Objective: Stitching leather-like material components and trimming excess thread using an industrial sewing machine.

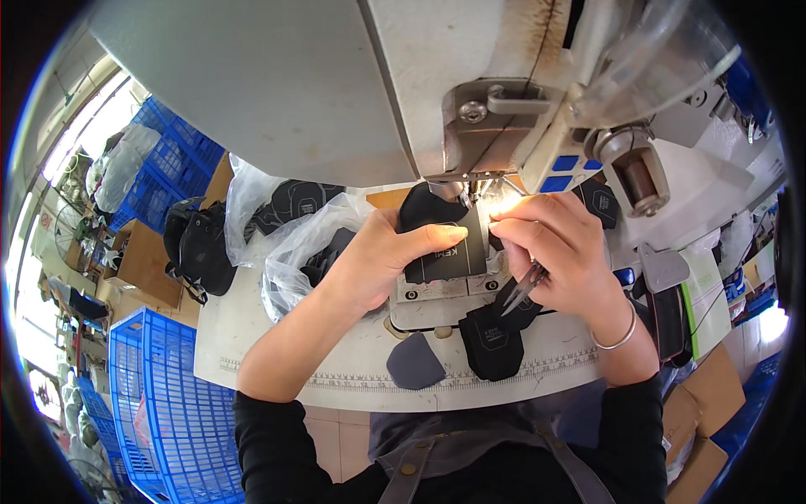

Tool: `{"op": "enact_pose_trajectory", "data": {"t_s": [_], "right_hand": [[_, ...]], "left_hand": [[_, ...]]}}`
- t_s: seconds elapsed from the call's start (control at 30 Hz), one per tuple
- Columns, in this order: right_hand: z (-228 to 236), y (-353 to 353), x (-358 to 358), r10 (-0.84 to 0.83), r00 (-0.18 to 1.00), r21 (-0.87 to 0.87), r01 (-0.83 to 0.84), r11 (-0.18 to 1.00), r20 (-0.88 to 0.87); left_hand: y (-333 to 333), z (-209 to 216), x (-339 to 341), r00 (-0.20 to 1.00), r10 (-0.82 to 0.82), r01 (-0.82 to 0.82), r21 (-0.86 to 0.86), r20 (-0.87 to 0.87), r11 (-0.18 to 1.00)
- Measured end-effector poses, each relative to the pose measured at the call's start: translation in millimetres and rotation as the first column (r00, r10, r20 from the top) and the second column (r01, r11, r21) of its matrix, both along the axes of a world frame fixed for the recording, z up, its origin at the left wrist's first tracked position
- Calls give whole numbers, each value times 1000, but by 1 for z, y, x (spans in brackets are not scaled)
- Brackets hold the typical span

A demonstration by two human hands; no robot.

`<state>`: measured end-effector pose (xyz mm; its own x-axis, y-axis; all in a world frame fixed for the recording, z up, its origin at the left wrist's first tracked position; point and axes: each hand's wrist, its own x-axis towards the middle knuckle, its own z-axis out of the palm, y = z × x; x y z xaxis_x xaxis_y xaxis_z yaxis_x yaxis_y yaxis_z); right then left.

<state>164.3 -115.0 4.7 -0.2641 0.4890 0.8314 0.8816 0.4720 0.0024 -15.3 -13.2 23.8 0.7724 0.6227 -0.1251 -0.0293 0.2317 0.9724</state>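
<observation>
Hands meet beneath the head of a pale sewing machine [277, 76], where a bright lamp glow [504, 202] falls beside the needle area. The left hand [374, 256] grips a dark lettered panel [453, 260] from its left side, thumb laid flat across the face and the other fingers largely hidden; the panel lies below the machine head, over the metal plate [453, 312]. At the panel's right, the right hand [554, 248] brings thumb and forefinger close together near the light; whether they pinch anything between them cannot be told. Its remaining fingers curl around silver snips [525, 290], the blades pointing nearward and left, and a metal bangle [619, 330] rings the wrist. On the near side of the white worktable [294, 370], black patches [491, 344] lie overlapping beside the snips' tips, with a grey patch [416, 363] to their left, by the ruler strip [504, 370]. To the left, clear plastic bags [290, 277] hold more dark pieces, next to a black bag [201, 248]. A blue crate [176, 412] stands at near left. At far right, a spool of brown thread [642, 181] sits in a metal holder on the machine.
</observation>
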Motion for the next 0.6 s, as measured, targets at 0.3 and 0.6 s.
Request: {"op": "enact_pose_trajectory", "data": {"t_s": [0.3, 0.6], "right_hand": [[1, 1, 1, 24, 1000, -34, -25, 999, -10], [-8, 10, 2, 22, 985, 267, -68, 961, 173]], "left_hand": [[5, 1, -3, 999, -27, 29, 43, -37, 999], [12, 4, -7, 984, -166, 166, 0, -61, 986]]}}
